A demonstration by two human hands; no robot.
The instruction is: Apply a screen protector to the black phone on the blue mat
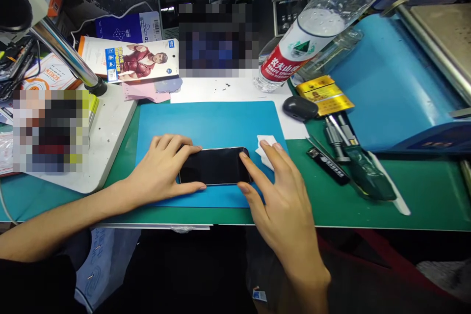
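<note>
A black smartphone [215, 166] lies flat, screen up, on a blue mat [206, 122]. My left hand [158, 171] grips its left end, the thumb along the near edge and the fingers along the far edge. At the right end, my right hand [279, 196] has its index fingertip at the far corner and its thumb at the near corner. Under that hand's other fingertips sits a crumpled white tissue [263, 152], partly covered; whether they press on it I cannot tell.
Right of the mat are a black mouse [300, 108], a yellow packet [326, 95], several hand tools [338, 142] and a large blue machine [397, 88]. A water bottle [305, 44] stands behind. At left are a lamp post [68, 54], a white base [110, 113] and a boxed product [147, 61].
</note>
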